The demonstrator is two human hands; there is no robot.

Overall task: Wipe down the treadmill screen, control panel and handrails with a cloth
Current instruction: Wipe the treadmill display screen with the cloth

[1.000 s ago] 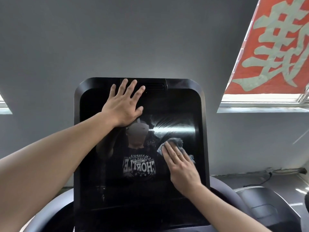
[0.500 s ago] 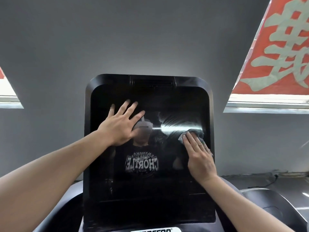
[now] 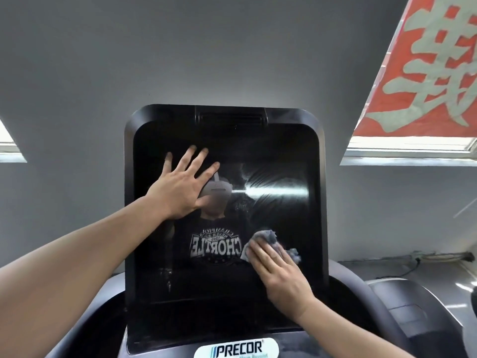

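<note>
Screen: the black treadmill screen (image 3: 278, 156) stands upright in the middle of the view, glossy, with a bright streak on its right half.
Left hand: the left hand (image 3: 180, 188) lies flat on the upper left part of the glass, fingers spread wide.
Right hand: the right hand (image 3: 280, 276) presses the cloth against the lower right part, fingers straight and close together.
Cloth: the grey cloth (image 3: 271, 237) is crumpled (only its far edge shows beyond the fingertips).
Logo: the PRECOR badge (image 3: 236, 348) sits under the screen, at the near edge.
Banner: a red banner (image 3: 423, 63) hangs at far right.
</note>
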